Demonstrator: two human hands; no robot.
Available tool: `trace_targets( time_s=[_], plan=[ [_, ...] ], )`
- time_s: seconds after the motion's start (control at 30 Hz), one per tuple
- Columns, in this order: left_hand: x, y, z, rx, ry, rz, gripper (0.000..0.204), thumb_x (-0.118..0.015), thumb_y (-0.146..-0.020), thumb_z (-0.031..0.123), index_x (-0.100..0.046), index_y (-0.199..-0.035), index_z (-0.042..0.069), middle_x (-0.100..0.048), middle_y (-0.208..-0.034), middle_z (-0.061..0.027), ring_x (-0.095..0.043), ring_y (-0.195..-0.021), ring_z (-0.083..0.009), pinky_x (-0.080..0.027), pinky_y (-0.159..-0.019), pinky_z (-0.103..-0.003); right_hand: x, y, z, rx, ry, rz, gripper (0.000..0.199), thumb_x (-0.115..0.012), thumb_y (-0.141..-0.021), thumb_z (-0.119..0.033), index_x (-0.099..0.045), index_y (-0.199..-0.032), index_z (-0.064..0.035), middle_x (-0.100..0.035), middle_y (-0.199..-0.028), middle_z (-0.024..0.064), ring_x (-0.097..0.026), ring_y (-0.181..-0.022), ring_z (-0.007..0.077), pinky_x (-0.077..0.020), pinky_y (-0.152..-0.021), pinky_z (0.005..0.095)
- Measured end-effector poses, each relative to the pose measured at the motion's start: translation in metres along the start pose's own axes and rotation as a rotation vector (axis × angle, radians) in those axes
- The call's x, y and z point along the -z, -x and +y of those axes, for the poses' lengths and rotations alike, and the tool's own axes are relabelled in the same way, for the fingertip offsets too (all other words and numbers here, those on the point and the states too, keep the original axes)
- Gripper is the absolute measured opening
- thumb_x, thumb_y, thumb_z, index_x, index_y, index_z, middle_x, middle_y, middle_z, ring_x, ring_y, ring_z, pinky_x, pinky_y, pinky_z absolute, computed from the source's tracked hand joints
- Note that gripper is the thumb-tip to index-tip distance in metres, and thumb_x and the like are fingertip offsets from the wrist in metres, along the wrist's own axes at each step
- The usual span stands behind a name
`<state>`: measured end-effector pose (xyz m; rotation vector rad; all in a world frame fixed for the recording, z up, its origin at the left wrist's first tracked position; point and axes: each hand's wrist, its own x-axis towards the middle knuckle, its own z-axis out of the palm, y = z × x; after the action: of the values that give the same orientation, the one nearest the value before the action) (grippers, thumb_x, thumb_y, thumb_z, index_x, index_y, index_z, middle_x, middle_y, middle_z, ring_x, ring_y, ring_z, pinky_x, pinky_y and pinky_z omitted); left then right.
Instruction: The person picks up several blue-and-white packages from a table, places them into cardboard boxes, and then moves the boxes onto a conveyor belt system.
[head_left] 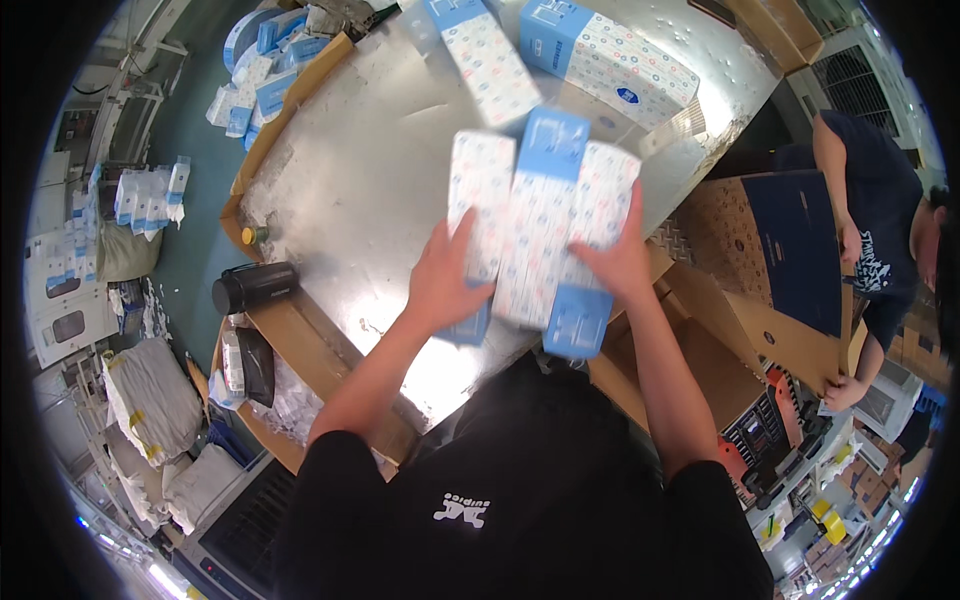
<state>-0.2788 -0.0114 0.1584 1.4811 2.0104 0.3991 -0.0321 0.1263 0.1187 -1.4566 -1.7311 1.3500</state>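
Note:
Three long, soft packs stand side by side between my hands, white with small printed motifs and blue ends. They look like tissue packs, but I cannot be sure. My left hand (447, 275) grips the left pack (483, 165), its fingers on the front face and outer side. Around the right pack (603, 165) my right hand (618, 255) is closed, thumb across the front. The middle pack (540, 235) is squeezed between the other two, with its blue end upward. The undersides of the packs are hidden.
More matching packs, one single (490, 70) and one larger bundle (620, 70), lie on the metal table (370, 150). A black bottle (255, 288) stands left. An open carton (690, 370) sits at right, where another person holds a carton flap (790, 250).

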Motion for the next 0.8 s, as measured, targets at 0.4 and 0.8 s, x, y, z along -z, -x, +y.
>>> trace_targets(
  time_s=[0.4,0.8],
  plan=[
    [-0.021,-0.026,-0.097,0.377,1.118,-0.268,0.073,-0.064,-0.097,0.033,-0.033,-0.152,-0.004,-0.056,-0.141,-0.02,-0.058,-0.127,-0.0284,-0.047,-0.106,-0.038,-0.013,0.01,0.042,-0.22,-0.439,-0.254,0.063,-0.076,-0.089,-0.026,-0.052,-0.14,0.0021,-0.069,-0.122,0.0148,-0.069,-0.103,0.0243,-0.0547,-0.091,0.0383],
    [0.078,-0.02,0.042,0.376,1.374,-0.481,0.073,-0.036,-0.105,0.058,-0.039,-0.153,0.003,-0.058,-0.141,-0.0214,-0.064,-0.122,-0.0298,-0.055,-0.102,-0.042,0.105,-0.022,-0.061,-0.359,-0.154,-0.567,0.104,-0.052,-0.08,-0.087,-0.059,-0.137,0.0001,-0.067,-0.124,0.0242,-0.07,-0.105,0.0332,-0.0599,-0.082,0.046]
  ],
)
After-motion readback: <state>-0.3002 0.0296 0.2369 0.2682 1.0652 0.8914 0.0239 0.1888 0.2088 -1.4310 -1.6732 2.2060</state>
